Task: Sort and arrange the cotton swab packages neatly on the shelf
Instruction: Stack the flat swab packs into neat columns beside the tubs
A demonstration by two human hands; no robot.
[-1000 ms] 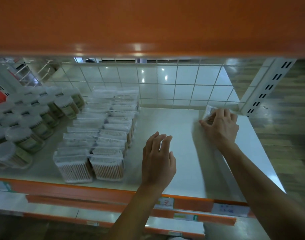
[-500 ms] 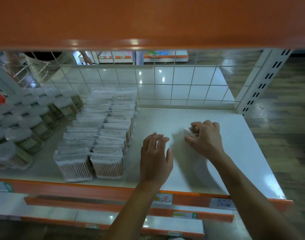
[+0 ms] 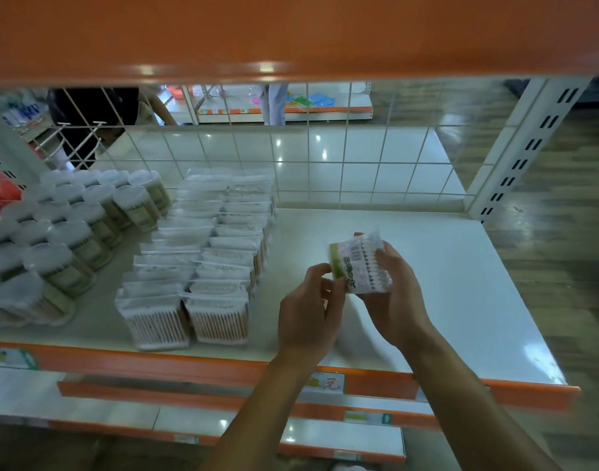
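Nearest, a lower shelf (image 3: 104,414) carries small price tags on its orange front strip, too blurred to read. Above it the orange front rail (image 3: 155,363) of the main shelf (image 3: 461,283) bears a pale price label (image 3: 328,383) with a red handwritten "元"; the rest of it is unclear. Both bare forearms reach in from the near edge. The left hand (image 3: 308,312) pinches the green-edged near-left end of a cotton swab package (image 3: 359,263) between thumb and fingertips, while the right hand (image 3: 398,300) is curled round the package's right side, cupping it from below. The package is lifted off the white shelf surface, over the bare stretch just right of the stocked rows. Its clear wrap shows white swab tips, a barcode and a line of dark printed characters that cannot be made out. To the left, two neat rows of clear swab packages (image 3: 203,253) run from the front rail to the far side, standing touching one another. Further left stand round tubs (image 3: 70,239) with white lids and greenish labels, their writing illegible. At the far side of the shelf a white wire grid (image 3: 325,158) forms the back, and a white slotted upright (image 3: 529,147) rises at the far right. An orange shelf (image 3: 291,32) spans overhead. Through the grid, another orange-edged shelf unit (image 3: 284,110) stands across the tiled floor.
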